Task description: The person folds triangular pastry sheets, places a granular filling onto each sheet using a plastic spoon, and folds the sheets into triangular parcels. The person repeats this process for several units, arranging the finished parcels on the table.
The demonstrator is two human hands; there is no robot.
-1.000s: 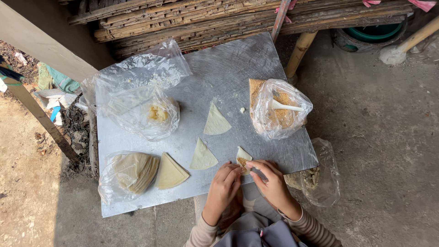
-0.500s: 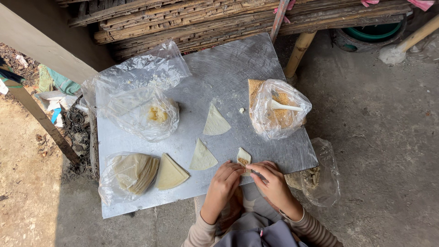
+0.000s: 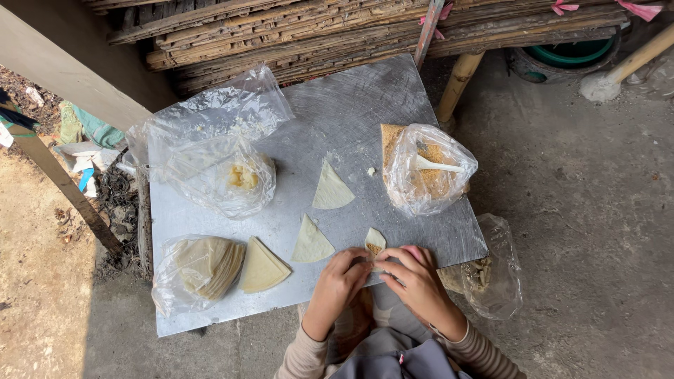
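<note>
Left hand (image 3: 338,279) and right hand (image 3: 415,277) — fingers pinched shut on the small filled wrapper (image 3: 374,242) at their tips — have drawn closer together since a second ago, so the fold appears nearly closed — filling bag (image 3: 427,168) beyond the right hand.

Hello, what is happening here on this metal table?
A person works with both bare hands at the near edge of a metal table. The left hand and the right hand pinch a small dough piece with brownish filling in it. Two flat dough triangles lie apart on the metal, and a stack of cut wrappers sits beside a bag of round wrappers. A clear bag with crumbly filling and a white spoon stands to the right.
</note>
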